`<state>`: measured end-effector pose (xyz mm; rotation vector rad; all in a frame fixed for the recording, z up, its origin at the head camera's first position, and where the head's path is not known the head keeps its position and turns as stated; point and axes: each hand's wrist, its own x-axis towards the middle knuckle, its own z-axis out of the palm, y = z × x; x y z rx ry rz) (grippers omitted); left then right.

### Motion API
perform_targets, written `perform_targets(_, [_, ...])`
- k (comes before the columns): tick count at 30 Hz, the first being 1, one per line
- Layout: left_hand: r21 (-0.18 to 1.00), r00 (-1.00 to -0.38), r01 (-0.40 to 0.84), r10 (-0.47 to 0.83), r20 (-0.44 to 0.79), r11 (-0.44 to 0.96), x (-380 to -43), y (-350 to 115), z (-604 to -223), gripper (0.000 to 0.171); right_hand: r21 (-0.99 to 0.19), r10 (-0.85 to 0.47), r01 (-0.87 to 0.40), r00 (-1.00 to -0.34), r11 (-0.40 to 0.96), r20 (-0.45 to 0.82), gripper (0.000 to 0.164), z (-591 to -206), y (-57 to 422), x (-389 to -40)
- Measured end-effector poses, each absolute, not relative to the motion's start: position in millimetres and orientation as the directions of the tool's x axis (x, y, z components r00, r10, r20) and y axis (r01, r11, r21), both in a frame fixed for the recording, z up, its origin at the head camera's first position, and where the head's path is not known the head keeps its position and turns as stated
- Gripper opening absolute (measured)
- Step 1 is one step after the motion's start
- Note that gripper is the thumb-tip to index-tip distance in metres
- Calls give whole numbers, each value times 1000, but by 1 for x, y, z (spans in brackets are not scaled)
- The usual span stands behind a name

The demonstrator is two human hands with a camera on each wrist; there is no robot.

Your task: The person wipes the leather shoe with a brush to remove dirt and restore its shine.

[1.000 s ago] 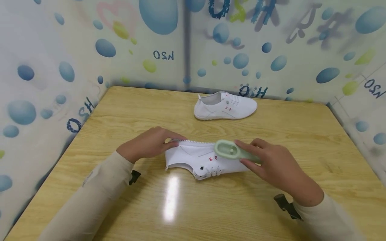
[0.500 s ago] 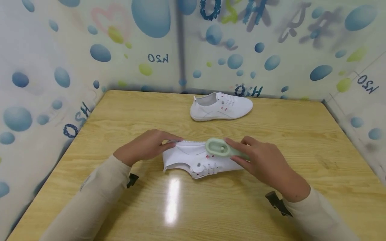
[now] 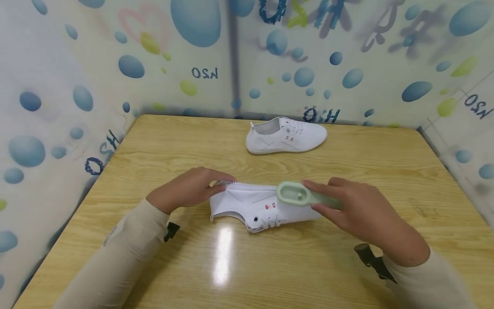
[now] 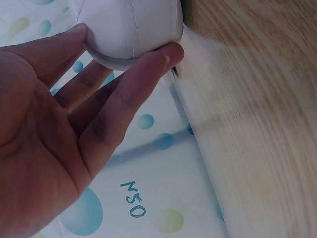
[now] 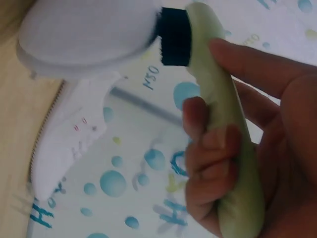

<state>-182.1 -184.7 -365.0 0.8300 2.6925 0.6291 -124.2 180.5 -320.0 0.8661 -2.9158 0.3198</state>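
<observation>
A white lace-up shoe (image 3: 239, 206) lies on its side on the table, its sole edge facing away and its opening toward me. My left hand (image 3: 189, 189) pinches the heel between thumb and fingers; the left wrist view shows the fingertips around the heel end (image 4: 131, 34). In my right hand (image 3: 362, 210) is a pale green shoe brush (image 3: 293, 194), gripped by its handle with the index finger laid along the back. In the right wrist view the brush's dark bristles (image 5: 176, 37) meet the side of the shoe near the toe.
A second white shoe (image 3: 285, 136) stands upright at the back of the wooden table (image 3: 185, 141). Behind the table rises a wall (image 3: 216, 94) patterned with blue and green bubbles. Dark wrist mounts (image 3: 372, 262) stick out below the wrists.
My right hand draws the brush left along the shoe, then back right toward the toe. The left hand keeps hold of the heel. The head view shifts slightly.
</observation>
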Motion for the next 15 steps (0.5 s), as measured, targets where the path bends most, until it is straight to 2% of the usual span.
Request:
perform_targets(5, [478,-800,476,589,-113,738,-182,-186,-364,33,-105,-590,-625,-771,773,240,52,-332,167,-130])
perform_targets(15, [497,-793,473,597,-119,727,-183,-187,-365,33,-78,-603,-631,-765,772,224,50,-335,154,-136])
